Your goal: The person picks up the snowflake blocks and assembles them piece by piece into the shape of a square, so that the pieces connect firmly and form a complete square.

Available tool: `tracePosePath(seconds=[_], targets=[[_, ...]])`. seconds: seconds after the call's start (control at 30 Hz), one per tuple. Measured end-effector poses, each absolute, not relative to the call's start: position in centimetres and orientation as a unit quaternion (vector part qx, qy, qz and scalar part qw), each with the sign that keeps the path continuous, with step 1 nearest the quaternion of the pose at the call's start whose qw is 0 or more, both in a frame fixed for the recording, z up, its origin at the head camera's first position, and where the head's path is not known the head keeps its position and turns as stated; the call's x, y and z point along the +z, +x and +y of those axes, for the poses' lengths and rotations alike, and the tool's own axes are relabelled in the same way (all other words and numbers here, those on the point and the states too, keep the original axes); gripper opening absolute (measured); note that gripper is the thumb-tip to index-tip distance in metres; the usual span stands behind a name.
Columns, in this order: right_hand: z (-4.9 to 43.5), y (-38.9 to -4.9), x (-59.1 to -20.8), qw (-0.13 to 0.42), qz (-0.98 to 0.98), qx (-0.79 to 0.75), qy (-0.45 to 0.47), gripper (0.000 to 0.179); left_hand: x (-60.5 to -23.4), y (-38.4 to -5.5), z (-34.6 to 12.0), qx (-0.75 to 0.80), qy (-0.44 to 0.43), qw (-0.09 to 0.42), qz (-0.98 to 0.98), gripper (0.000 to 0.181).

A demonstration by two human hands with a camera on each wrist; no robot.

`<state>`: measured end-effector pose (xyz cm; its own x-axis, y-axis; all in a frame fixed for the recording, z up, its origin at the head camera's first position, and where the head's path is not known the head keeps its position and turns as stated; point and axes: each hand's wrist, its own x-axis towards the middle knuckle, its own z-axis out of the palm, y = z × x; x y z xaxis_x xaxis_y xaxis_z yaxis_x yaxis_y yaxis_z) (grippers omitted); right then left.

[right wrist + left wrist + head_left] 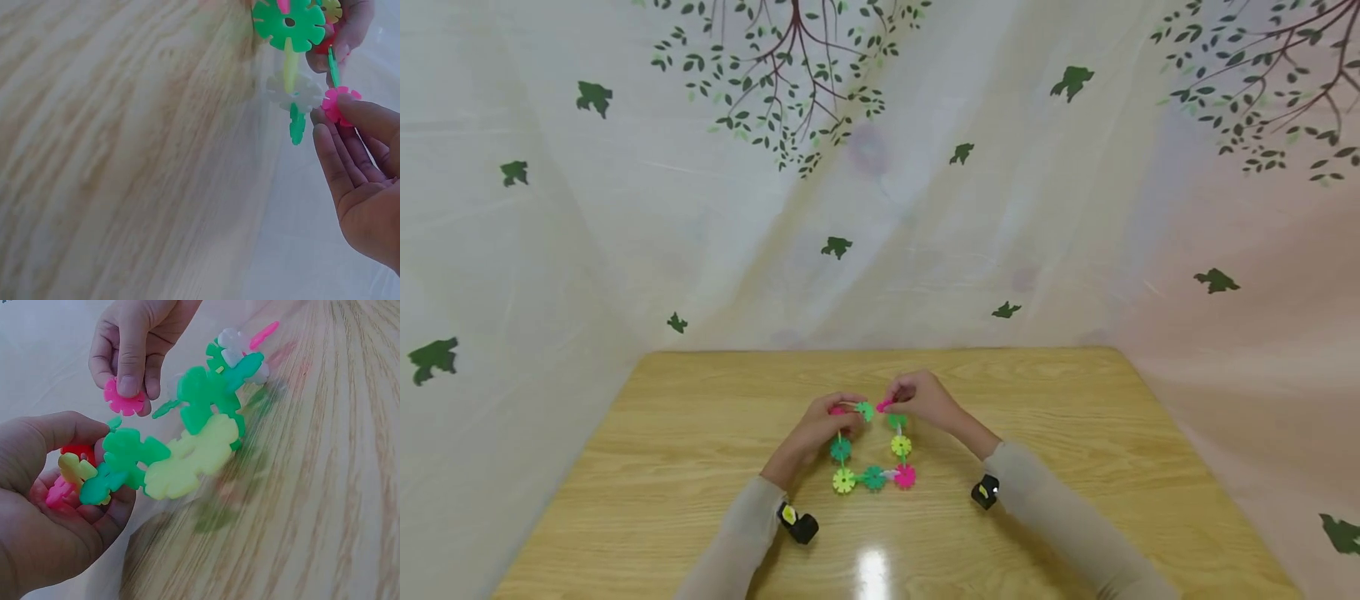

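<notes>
A chain of flower-shaped, notched plastic discs in green, yellow, pink and white is bent into an open square in the head view. My left hand [820, 423] grips its left end, with a green disc [865, 411] just beyond the fingertips. Between the thumb and fingers of my right hand [931, 404] is a loose-looking pink disc [124, 398], pinched edgewise. It sits close to a green disc near the left fingers; whether they touch I cannot tell. Along the near side lie a yellow disc [843, 481] and a pink corner disc [905, 476].
The chain is over a wooden table [700, 467]. Behind the table hangs a pale curtain [760, 283] printed with branches and green birds. A small black camera [799, 525] is on the left wrist, another black camera [985, 492] on the right.
</notes>
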<state>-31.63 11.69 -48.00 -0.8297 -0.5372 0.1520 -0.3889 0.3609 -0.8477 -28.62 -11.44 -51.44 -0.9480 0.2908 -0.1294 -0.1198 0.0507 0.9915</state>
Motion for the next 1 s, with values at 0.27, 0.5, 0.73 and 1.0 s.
tracePosePath(seconds=[0.27, 0.5, 0.73, 1.0], targets=[[11.8, -31.2, -48.0, 0.072, 0.811, -0.504, -0.29, 0.008, -51.4, -28.9, -11.1, 0.689, 0.068, 0.16, 0.703, 0.041], [11.8, -31.2, -48.4, 0.063, 0.803, -0.515, -0.294, 0.004, -51.3, -29.1, -11.0, 0.683, 0.083, 0.168, 0.706, 0.04], [11.9, -31.2, -48.4, 0.056, 0.797, -0.526, -0.292, 0.005, -51.0, -29.3, -10.6, 0.691, 0.093, 0.164, 0.698, 0.036], [11.9, -31.0, -48.4, 0.047, 0.798, -0.525, -0.292, 0.007, -50.7, -28.9, -10.1, 0.708, 0.099, 0.154, 0.682, 0.032]])
